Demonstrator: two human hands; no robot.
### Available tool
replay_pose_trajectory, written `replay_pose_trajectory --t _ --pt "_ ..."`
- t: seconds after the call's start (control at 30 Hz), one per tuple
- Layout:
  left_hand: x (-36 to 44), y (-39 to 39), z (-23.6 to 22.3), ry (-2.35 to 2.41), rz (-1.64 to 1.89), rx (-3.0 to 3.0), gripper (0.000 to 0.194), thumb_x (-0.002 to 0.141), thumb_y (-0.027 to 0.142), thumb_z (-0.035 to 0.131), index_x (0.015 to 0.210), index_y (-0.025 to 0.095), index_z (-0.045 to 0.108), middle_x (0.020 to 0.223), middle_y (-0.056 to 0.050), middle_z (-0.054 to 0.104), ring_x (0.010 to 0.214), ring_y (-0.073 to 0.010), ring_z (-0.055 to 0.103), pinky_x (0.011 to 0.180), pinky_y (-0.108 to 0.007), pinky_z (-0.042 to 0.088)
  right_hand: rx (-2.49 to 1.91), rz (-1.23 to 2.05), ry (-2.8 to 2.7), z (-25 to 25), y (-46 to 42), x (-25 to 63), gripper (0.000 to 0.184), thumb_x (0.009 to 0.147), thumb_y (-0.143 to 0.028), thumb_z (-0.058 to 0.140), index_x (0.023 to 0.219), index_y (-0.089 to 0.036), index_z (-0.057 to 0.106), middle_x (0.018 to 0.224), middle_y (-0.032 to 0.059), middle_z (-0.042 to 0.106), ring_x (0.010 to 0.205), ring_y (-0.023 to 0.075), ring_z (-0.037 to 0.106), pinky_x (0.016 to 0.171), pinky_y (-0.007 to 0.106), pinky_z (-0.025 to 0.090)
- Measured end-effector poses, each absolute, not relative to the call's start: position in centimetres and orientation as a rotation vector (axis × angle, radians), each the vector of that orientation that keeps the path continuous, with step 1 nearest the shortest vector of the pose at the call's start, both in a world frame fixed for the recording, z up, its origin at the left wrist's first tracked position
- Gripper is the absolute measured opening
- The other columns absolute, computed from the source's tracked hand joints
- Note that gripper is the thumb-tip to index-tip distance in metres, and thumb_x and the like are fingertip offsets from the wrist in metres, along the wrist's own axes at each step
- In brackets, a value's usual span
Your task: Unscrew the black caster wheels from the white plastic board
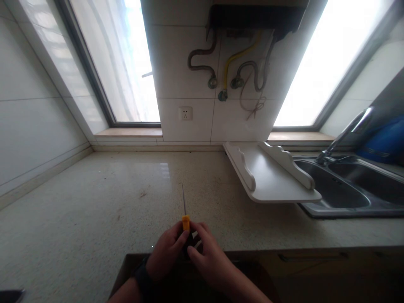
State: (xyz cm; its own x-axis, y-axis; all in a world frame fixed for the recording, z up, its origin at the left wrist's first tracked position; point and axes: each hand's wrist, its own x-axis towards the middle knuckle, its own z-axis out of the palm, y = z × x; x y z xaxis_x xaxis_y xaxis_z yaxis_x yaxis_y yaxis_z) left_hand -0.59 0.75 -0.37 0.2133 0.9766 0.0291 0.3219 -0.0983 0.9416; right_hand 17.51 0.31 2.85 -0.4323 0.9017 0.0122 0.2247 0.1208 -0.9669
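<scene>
A screwdriver (186, 222) with a yellow and black handle is held between my two hands at the counter's front edge. Its thin metal shaft points away from me, over the speckled countertop (104, 210). My left hand (167, 249), with a dark band on the wrist, is closed on the left side of the handle. On the other side, my right hand (205, 251) has its fingers curled round the handle too. The lower part of the handle is partly hidden by the fingers.
A white shelf piece (268, 172) with wavy side rails rests on the counter, overlapping the double sink (331, 210). Beyond it rises a faucet (347, 130), with a blue object (385, 141) to its right. A socket (185, 113) and hoses (225, 75) are on the wall.
</scene>
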Motion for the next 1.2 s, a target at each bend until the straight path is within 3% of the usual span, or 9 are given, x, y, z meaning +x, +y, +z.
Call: replay_pose_trajectory --t 0.13,0.37,0.53,0.6,0.67,0.73,0.87,1.03,1.2 --pt "-0.6 0.9 -0.1 1.239 0.950 1.533 0.038 0.101 0.051 0.055 0.115 0.018 0.067 0.111 -0.011 0.075 0.103 -0.0264 0.068 0.093 -0.037 0.050 -1.094 1.339 -1.818 3.1 0.3 18.4 0.054 0.086 -0.012 0.054 0.138 -0.023 0.059 0.124 0.0075 0.056 0.097 0.0163 0.062 0.092 0.036 0.053" --pt "-1.2 0.9 -0.6 1.210 1.044 1.215 0.043 0.097 0.058 0.053 0.104 0.017 0.064 0.089 -0.009 0.072 0.084 -0.0224 0.067 0.080 -0.036 0.053 -1.174 1.109 -1.938 3.5 1.1 22.3 0.039 0.089 -0.013 0.053 0.125 -0.023 0.064 0.122 0.0077 0.057 0.095 0.0160 0.063 0.083 0.033 0.054" --pt "-1.1 0.9 -1.0 1.207 1.087 1.035 0.049 0.094 0.067 0.054 0.102 0.019 0.059 0.084 -0.007 0.071 0.075 -0.0202 0.066 0.067 -0.032 0.053 -1.215 0.285 -1.898 3.7 4.9 30.2 0.025 0.095 -0.020 0.054 0.117 -0.024 0.065 0.120 0.0102 0.062 0.113 0.0242 0.060 0.097 0.043 0.052" --pt "-1.1 0.9 -1.1 1.193 1.067 1.053 0.049 0.095 0.067 0.052 0.103 0.019 0.059 0.083 -0.006 0.070 0.070 -0.0181 0.064 0.064 -0.030 0.052 -1.263 -0.061 -1.822 4.0 6.6 33.3 0.030 0.095 -0.022 0.056 0.125 -0.023 0.060 0.120 0.0117 0.065 0.113 0.0266 0.061 0.100 0.046 0.051" --pt "-1.1 0.9 -1.3 1.189 1.044 1.087 0.049 0.097 0.066 0.051 0.104 0.018 0.059 0.082 -0.006 0.070 0.069 -0.0171 0.063 0.063 -0.029 0.052 -1.339 -0.279 -1.839 4.5 8.2 35.3 0.056 0.092 -0.029 0.064 0.145 -0.020 0.046 0.132 0.0169 0.061 0.122 0.0320 0.058 0.106 0.051 0.049" --pt "-1.2 0.9 -1.5 1.189 1.035 1.118 0.048 0.098 0.065 0.051 0.104 0.018 0.060 0.083 -0.006 0.070 0.071 -0.0172 0.064 0.064 -0.029 0.052 -1.416 -0.385 -1.915 4.8 9.6 36.0 0.080 0.089 -0.032 0.070 0.158 -0.020 0.032 0.150 0.0206 0.048 0.136 0.0359 0.050 0.112 0.053 0.046" --pt "-1.3 0.9 -1.7 1.188 1.021 1.129 0.050 0.096 0.067 0.053 0.104 0.018 0.060 0.082 -0.006 0.070 0.069 -0.0173 0.065 0.063 -0.029 0.053 -1.618 -0.491 -2.083 4.3 12.4 35.0 0.100 0.083 -0.027 0.073 0.166 -0.024 0.018 0.171 0.0191 0.022 0.155 0.0386 0.030 0.117 0.053 0.042" --pt "-1.1 0.7 -1.5 1.202 1.024 1.109 0.054 0.093 0.071 0.055 0.104 0.018 0.058 0.080 -0.005 0.069 0.066 -0.0165 0.063 0.060 -0.029 0.053 -1.760 -0.526 -2.041 2.3 15.0 33.7 0.086 0.088 -0.011 0.052 0.167 -0.011 0.017 0.168 0.0246 0.031 0.145 0.0380 0.048 0.110 0.053 0.048" --pt "-1.3 0.9 -2.0 1.197 1.024 1.150 0.057 0.092 0.073 0.055 0.103 0.017 0.059 0.080 -0.005 0.069 0.066 -0.0168 0.063 0.060 -0.029 0.052 -1.773 -0.571 -1.996 1.6 15.2 33.5 0.074 0.092 -0.002 0.034 0.165 -0.012 0.025 0.165 0.0230 0.037 0.141 0.0324 0.055 0.111 0.051 0.049"
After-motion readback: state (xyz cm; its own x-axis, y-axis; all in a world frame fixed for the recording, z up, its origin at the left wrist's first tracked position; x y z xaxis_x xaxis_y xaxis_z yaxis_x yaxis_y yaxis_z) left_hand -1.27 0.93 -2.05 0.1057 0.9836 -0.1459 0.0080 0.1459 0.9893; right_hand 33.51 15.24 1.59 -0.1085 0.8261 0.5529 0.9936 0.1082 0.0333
